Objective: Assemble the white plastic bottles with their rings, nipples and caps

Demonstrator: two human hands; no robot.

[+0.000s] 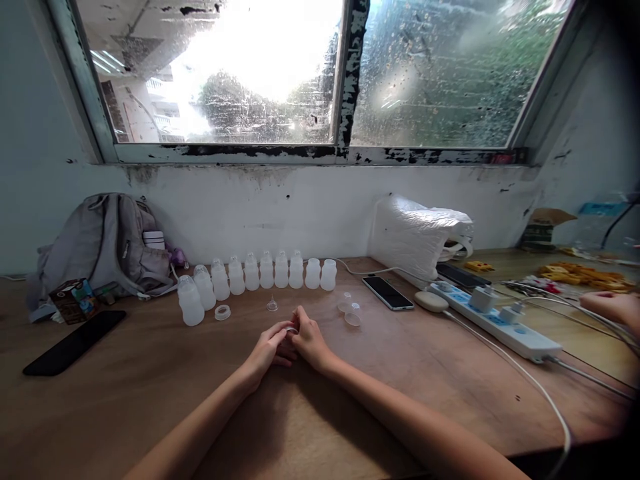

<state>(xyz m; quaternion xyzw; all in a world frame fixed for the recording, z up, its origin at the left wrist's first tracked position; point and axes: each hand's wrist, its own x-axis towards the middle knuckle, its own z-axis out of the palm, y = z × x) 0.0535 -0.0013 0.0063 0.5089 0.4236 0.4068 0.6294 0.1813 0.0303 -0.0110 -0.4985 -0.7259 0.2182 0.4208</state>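
My left hand (267, 350) and my right hand (309, 341) meet over the table, fingers closed around a small whitish ring (291, 329), mostly hidden by them. Only its pale rim shows. A clear bottle teat (272, 305) stands just beyond my hands. To its left lies a white screw ring (223, 312). Behind is a curved row of frosted baby bottles (235, 275), several with clear tops. Two open-necked bottles (313, 274) stand at its right end. Several clear caps (353, 319) lie right of my hands.
A phone (388, 292), a round pale disc (431, 302) and a power strip (500, 323) with cables are on the right. A dark slab (75, 343) and a grey backpack (107, 247) occupy the left. Another person's hand (610, 308) is at far right, near yellow parts (585, 275).
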